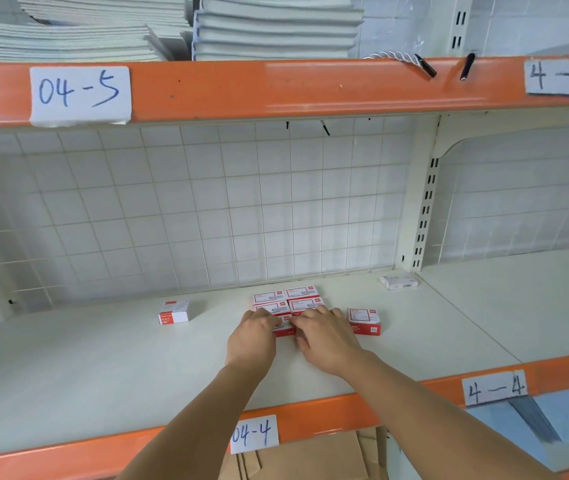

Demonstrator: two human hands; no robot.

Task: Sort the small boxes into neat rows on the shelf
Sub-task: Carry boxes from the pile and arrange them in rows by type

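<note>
Several small red-and-white boxes (pixel 286 299) lie flat in a tight block at the middle of the cream shelf (pixel 103 368). My left hand (pixel 253 337) and my right hand (pixel 324 336) rest side by side on the block's front row, fingers curled over a box (pixel 285 329) that is mostly hidden between them. One loose box (pixel 363 320) stands just right of my right hand. Another loose box (pixel 174 311) stands apart to the left. A third box (pixel 398 281) lies at the back right corner, near the upright.
The shelf's orange front edge (pixel 328 415) carries paper labels 04-4 and 4-4. A wire grid (pixel 207 202) backs the shelf. The orange beam above (pixel 276 88) holds stacked white notebooks (pixel 269 26). Brown cardboard (pixel 310 459) lies on the level below.
</note>
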